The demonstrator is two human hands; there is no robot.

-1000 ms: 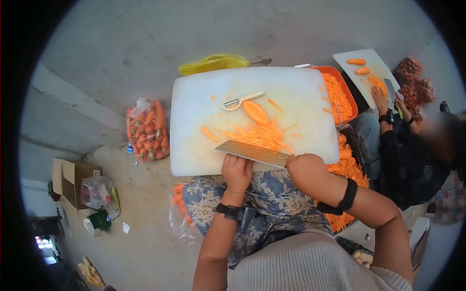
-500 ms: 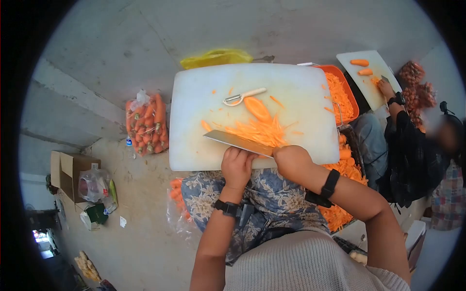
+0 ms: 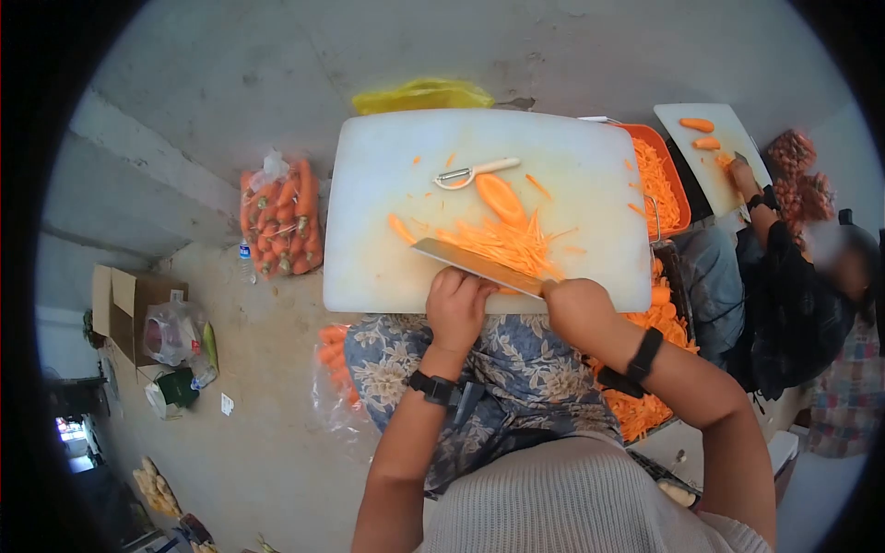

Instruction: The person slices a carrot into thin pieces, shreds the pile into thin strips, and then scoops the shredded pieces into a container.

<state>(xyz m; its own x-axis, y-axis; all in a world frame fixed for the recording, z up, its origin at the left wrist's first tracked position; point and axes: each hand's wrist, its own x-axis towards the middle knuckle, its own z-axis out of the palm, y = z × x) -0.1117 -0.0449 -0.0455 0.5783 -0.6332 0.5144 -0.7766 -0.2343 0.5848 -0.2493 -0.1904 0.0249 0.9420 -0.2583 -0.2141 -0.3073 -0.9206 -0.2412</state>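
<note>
My right hand (image 3: 581, 313) is closed on the handle of a knife (image 3: 475, 266), whose broad blade points left across the white cutting board (image 3: 369, 203). Beside the blade's near edge, my left hand (image 3: 456, 306) has its fingers bent together over a carrot piece (image 3: 507, 291), mostly hidden by the knife and fingers. Shredded carrot (image 3: 507, 241) lies beyond the blade. A peeled carrot chunk (image 3: 501, 198) and a white-handled peeler (image 3: 479, 171) rest farther up the board.
At right are an orange basket (image 3: 680, 189) and a crate (image 3: 690, 309), both with shredded carrot. A person (image 3: 793, 304) cuts at another board (image 3: 701, 166). Bagged carrots (image 3: 279, 221) stand left; a cardboard box (image 3: 120, 304) is farther left. Yellow plastic (image 3: 424, 95) lies behind the board.
The knife and my right hand have shifted slightly right in the view. The board appears a little higher and farther right, and the surroundings have shifted slightly too.
</note>
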